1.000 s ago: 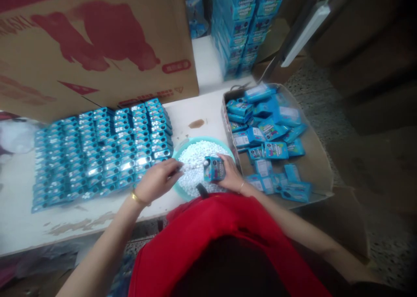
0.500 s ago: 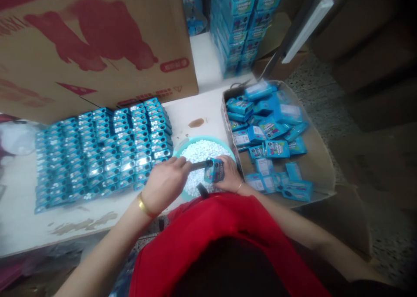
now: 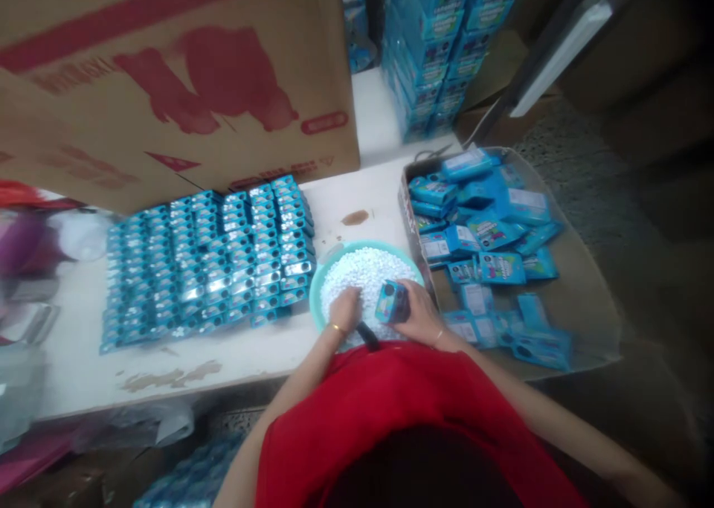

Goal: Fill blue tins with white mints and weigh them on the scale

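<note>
Many glossy blue packs [image 3: 217,262], small & rectangular, stand in tight rows on the white counter [image 3: 262,355], which is worn brown in spots; I see a big cardboard carton [image 3: 223,147] w/ red print behind. Round teal bowl [image 3: 317,300], approx. center, has small white pellets [image 3: 365,264] in it. Topless cardboard tray [image 3: 588,322], R side, has more blue boxes [image 3: 502,268] lying jumbled. My R grip [image 3: 421,314] is wrapped around one blue carton [image 3: 392,302], tilted over the bowl nr its R rim. My L grip [image 3: 346,311] is curled down at the pellets; can't tell from here what, if anything, it has.
</note>
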The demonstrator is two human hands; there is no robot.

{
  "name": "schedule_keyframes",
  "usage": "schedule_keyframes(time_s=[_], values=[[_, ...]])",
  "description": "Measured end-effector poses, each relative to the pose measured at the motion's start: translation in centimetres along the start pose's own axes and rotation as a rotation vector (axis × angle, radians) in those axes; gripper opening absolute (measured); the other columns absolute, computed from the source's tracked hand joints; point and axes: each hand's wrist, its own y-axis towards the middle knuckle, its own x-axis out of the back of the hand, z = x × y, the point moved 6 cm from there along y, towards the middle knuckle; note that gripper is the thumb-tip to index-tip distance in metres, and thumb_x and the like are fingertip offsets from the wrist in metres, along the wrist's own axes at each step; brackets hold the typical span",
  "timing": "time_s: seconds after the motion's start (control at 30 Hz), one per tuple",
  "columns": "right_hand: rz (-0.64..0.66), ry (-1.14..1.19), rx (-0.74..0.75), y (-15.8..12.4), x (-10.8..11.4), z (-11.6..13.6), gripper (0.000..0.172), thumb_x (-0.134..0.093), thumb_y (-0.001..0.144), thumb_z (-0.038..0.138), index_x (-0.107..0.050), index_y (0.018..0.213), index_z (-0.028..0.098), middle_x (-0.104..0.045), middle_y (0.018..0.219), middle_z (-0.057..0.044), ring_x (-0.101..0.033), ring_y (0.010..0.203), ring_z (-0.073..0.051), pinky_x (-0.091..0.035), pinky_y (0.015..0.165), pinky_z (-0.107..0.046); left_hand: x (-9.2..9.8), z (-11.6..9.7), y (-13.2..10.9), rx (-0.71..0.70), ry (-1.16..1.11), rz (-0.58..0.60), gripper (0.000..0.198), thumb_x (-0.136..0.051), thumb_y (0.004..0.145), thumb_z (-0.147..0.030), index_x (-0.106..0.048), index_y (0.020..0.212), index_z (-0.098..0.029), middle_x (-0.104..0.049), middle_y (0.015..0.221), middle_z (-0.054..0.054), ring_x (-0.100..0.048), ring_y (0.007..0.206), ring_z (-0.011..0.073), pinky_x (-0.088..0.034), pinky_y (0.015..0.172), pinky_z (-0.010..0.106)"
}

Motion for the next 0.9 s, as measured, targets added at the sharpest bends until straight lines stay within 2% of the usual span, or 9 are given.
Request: schedule_keyframes(time_s=[0.07, 0.13, 0.23, 0.33, 0.43, 0.5, 0.63, 0.8, 0.9], values=[[0.009, 0.027, -0.015, -0.1, -0.1, 0.0, 0.09, -0.075, 0.064, 0.046, -0.029, 0.137, 0.018, -0.051, 0.127, -0.018, -0.05, 0.119, -0.035, -0.041, 0.1, -0.053, 0.2, 0.3, -0.1, -0.019, -0.051, -0.023, 0.02, -0.048, 0.091, -0.024, -0.054, 0.109, -0.018, -0.064, 0.108, 0.009, -0.061, 0.098, 0.0201, -0.047, 0.084, 0.03], [0.003, 0.057, -0.035, -0.1, -0.1, -0.1, 0.09, -0.075, 0.064, 0.044, -0.028, 0.137, 0.018, -0.05, 0.127, -0.018, -0.05, 0.119, -0.035, -0.042, 0.1, -0.053, 1.5, 1.0, -1.0, -0.055, -0.106, -0.037, 0.019, -0.049, 0.092, -0.029, -0.055, 0.108, -0.019, -0.065, 0.102, 0.007, -0.062, 0.091, 0.0183, -0.048, 0.08, 0.029], [-0.031, 0.067, -0.047, 0.0, -0.1, -0.2, 0.085, -0.073, 0.063, 0.035, -0.03, 0.135, 0.018, -0.05, 0.126, -0.016, -0.05, 0.119, -0.034, -0.042, 0.101, -0.051, 5.0, 2.0, -3.0, -0.121, -0.183, -0.057, 0.021, -0.049, 0.092, -0.032, -0.054, 0.107, -0.019, -0.065, 0.097, 0.006, -0.061, 0.086, 0.0177, -0.048, 0.078, 0.029], [-0.064, 0.013, -0.039, 0.2, -0.3, -0.2, 0.08, -0.069, 0.062, 0.028, -0.032, 0.133, 0.018, -0.05, 0.125, -0.016, -0.049, 0.12, -0.033, -0.041, 0.102, -0.051, 9.3, 1.8, -4.9, -0.197, -0.242, -0.09, 0.022, -0.049, 0.092, -0.034, -0.054, 0.108, -0.019, -0.064, 0.097, 0.006, -0.061, 0.086, 0.0177, -0.048, 0.078, 0.03], [-0.068, -0.034, -0.012, 0.5, -0.7, -0.1, 0.077, -0.068, 0.063, 0.026, -0.034, 0.132, 0.017, -0.05, 0.125, -0.016, -0.048, 0.12, -0.033, -0.04, 0.103, -0.052, 12.9, 0.0, -5.8, -0.286, -0.23, -0.091, 0.021, -0.05, 0.092, -0.035, -0.056, 0.106, -0.02, -0.063, 0.092, 0.005, -0.06, 0.081, 0.017, -0.047, 0.074, 0.029], [-0.059, -0.037, 0.013, 0.7, -0.9, 0.2, 0.075, -0.066, 0.065, 0.027, -0.035, 0.132, 0.017, -0.05, 0.126, -0.016, -0.047, 0.12, -0.033, -0.04, 0.103, -0.052, 14.4, -1.8, -6.0, -0.334, -0.136, -0.05, 0.019, -0.048, 0.093, -0.034, -0.057, 0.104, -0.02, -0.063, 0.091, 0.005, -0.06, 0.082, 0.0175, -0.046, 0.073, 0.029], [-0.053, -0.033, 0.066, 0.9, -1.2, 0.7, 0.073, -0.066, 0.067, 0.026, -0.035, 0.132, 0.017, -0.051, 0.124, -0.016, -0.047, 0.121, -0.032, -0.039, 0.104, -0.052, 15.7, -5.3, -6.1, -0.332, 0.173, 0.012, 0.017, -0.045, 0.093, -0.03, -0.059, 0.095, -0.021, -0.062, 0.088, 0.006, -0.06, 0.077, 0.0188, -0.043, 0.063, 0.028], [-0.058, -0.039, 0.116, 1.0, -1.4, 1.1, 0.076, -0.067, 0.067, 0.027, -0.032, 0.133, 0.017, -0.051, 0.123, -0.016, -0.047, 0.12, -0.032, -0.039, 0.105, -0.052, 17.2, -9.9, -6.8, -0.273, 0.46, -0.043, 0.019, -0.041, 0.09, -0.016, -0.058, 0.083, -0.018, -0.057, 0.076, 0.008, -0.055, 0.066, 0.021, -0.033, 0.05, 0.03], [-0.049, -0.03, 0.098, 1.1, -1.6, 0.8, 0.077, -0.067, 0.067, 0.028, -0.031, 0.135, 0.019, -0.05, 0.124, -0.015, -0.046, 0.122, -0.032, -0.036, 0.107, -0.054, 17.9, -10.6, -7.2, -0.298, 0.495, -0.046, 0.021, -0.04, 0.089, -0.013, -0.059, 0.085, -0.019, -0.056, 0.075, 0.008, -0.055, 0.068, 0.0228, -0.032, 0.05, 0.031]])
